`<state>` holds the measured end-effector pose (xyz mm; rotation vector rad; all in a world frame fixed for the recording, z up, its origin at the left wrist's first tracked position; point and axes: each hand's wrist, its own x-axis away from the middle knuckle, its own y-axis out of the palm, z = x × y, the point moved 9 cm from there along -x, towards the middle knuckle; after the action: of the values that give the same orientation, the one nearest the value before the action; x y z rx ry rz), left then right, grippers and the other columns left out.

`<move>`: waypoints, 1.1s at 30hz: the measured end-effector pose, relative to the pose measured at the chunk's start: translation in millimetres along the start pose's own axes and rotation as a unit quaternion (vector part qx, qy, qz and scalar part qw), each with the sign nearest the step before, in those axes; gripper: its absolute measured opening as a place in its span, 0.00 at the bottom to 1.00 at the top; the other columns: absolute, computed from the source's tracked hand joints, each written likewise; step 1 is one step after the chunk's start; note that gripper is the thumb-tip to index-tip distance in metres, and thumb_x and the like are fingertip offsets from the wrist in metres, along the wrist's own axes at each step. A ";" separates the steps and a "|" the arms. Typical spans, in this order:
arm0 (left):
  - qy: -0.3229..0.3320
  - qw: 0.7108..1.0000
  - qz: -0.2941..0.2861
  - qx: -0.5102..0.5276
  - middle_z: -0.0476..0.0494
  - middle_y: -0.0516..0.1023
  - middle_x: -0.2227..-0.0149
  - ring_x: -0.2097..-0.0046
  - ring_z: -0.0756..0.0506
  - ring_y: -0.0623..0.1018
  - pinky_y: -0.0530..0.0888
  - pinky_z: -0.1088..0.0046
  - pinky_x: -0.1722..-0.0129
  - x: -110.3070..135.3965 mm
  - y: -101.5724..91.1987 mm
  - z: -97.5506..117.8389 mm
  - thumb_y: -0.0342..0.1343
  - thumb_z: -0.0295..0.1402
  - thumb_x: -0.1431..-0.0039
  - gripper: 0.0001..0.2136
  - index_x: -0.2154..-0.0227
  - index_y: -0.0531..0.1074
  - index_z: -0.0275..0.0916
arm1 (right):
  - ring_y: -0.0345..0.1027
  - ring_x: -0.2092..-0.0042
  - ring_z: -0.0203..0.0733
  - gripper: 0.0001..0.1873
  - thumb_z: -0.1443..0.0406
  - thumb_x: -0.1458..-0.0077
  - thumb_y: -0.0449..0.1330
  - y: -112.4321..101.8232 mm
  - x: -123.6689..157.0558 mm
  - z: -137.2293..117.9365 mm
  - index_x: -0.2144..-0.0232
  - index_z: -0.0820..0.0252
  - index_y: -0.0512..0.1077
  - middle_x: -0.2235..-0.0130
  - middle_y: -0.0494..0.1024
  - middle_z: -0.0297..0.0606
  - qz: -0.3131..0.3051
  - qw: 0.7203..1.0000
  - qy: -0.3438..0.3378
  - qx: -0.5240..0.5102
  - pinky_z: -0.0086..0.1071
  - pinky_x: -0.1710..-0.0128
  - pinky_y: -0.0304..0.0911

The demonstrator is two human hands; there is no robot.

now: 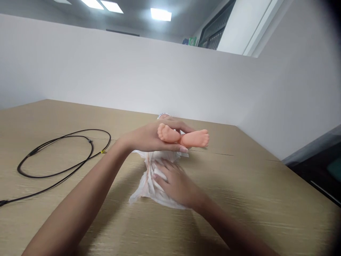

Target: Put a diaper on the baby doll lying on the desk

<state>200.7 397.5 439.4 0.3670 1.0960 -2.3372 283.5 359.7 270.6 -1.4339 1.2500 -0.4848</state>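
Lifting looks done: the doll [195,139] lies mid-table [253,199], head at the far side, its legs raised with the left hand's [151,136] fingers clamped around them. The right hand [174,181], thumb and fingers apart, rests on the white diaper [144,190], whose near part lies spread out, seemingly not yet folded up or fastened around the doll

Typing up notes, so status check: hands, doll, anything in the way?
Left hand gripping doll by ankles, feet raised. Right hand on white diaper-like pad below. Black cable looped leftward, clear of hands.
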 end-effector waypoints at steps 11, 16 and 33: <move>-0.031 0.999 0.004 -0.007 0.44 0.82 0.39 0.41 0.39 0.79 0.76 0.63 0.41 3.6 -3.3 -5.4 0.71 0.44 0.36 0.22 0.41 0.81 0.48 | 0.54 0.22 0.61 0.30 0.52 0.23 0.53 23.4 9.8 14.1 0.24 0.48 0.63 0.23 0.64 0.45 -0.039 0.997 0.056 0.033 0.67 0.24 0.49; -0.042 0.999 0.003 0.004 0.46 0.82 0.40 0.40 0.39 0.78 0.74 0.61 0.39 5.3 -3.2 -8.0 0.72 0.48 0.37 0.24 0.40 0.80 0.50 | 0.54 0.22 0.61 0.30 0.52 0.23 0.53 23.7 8.6 14.1 0.25 0.49 0.64 0.23 0.64 0.46 -0.031 0.997 0.060 0.032 0.67 0.23 0.49; -0.038 0.999 0.000 -0.017 0.47 0.81 0.41 0.40 0.39 0.78 0.76 0.64 0.41 5.4 -5.2 -4.6 0.69 0.40 0.35 0.20 0.41 0.79 0.46 | 0.75 0.40 0.54 0.19 0.59 0.29 0.59 -17.8 -1.1 124.8 0.41 0.52 0.80 0.41 0.83 0.43 0.092 0.994 0.058 0.004 0.49 0.38 0.70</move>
<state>193.3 402.0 437.3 0.2626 1.0971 -2.3101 395.1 414.6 249.7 -1.2838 1.4557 -0.4525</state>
